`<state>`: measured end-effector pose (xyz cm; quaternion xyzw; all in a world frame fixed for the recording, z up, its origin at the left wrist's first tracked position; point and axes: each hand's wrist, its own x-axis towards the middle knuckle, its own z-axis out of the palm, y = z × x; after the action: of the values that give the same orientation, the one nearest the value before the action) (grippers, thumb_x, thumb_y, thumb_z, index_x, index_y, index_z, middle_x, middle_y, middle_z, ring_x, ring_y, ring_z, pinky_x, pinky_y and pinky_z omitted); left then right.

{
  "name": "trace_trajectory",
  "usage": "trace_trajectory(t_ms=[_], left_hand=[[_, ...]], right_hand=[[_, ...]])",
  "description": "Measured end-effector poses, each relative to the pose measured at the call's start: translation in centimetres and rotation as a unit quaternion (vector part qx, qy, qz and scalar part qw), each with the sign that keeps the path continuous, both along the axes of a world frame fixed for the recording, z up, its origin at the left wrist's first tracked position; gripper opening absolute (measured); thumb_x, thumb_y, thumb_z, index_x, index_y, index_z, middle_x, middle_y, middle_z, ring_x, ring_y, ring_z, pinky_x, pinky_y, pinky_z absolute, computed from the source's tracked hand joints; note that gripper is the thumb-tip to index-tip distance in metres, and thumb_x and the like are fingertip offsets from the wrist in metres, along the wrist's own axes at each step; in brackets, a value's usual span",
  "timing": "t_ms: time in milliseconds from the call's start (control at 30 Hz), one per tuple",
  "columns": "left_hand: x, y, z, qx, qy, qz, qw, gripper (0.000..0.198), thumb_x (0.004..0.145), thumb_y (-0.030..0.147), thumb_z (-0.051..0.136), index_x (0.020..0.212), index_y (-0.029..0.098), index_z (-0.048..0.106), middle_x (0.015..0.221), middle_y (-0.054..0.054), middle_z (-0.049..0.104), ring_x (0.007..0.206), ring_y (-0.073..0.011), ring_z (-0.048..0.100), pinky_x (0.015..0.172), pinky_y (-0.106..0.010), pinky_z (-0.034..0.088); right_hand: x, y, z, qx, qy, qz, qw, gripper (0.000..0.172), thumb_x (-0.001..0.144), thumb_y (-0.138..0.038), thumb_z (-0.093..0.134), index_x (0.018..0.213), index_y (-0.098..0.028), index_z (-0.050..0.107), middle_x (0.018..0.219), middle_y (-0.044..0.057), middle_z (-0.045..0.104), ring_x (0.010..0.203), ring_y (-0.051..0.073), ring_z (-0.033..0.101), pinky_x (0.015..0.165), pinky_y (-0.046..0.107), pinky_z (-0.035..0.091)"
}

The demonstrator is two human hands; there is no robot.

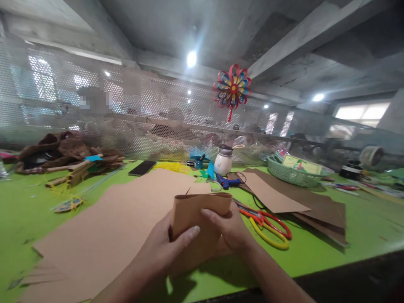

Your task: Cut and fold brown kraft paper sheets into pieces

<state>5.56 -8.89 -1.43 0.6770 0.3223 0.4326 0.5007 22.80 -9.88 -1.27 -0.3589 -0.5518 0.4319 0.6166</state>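
Note:
Both my hands hold a folded piece of brown kraft paper [197,210] just above the green table [25,210]. My left hand [167,248] wraps round its left edge, thumb lying across the front. From the right side, my right hand [229,227] pinches it with the thumb on top. A large brown paper sheet [120,227] lies flat beneath and to the left of them.
Red and yellow scissors [268,225] lie right of my hands beside more brown sheets [296,202]. A blue glue gun [227,182], white jar [223,162], green basket [292,172], black phone [142,168] and a brown fabric heap [63,153] sit along the back. A paper pinwheel [232,88] hangs on the mesh.

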Motion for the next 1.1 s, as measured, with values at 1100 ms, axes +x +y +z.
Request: trace_trajectory(t_ms=[1100], left_hand=[[0.3,-0.1,-0.3,-0.004,-0.049,0.058,0.997,0.050,0.083,0.051,0.058,0.117,0.015,0.059,0.099,-0.010,0.072,0.089,-0.0288,0.067,0.071,-0.034,0.055]], right_hand=[[1.1,-0.9,-0.6,-0.062,0.017,-0.002,0.998,0.039,0.065,-0.047,0.082,0.080,-0.013,0.074,0.075,0.007,0.074,0.062,0.020,0.067,0.058,0.029,0.055]])
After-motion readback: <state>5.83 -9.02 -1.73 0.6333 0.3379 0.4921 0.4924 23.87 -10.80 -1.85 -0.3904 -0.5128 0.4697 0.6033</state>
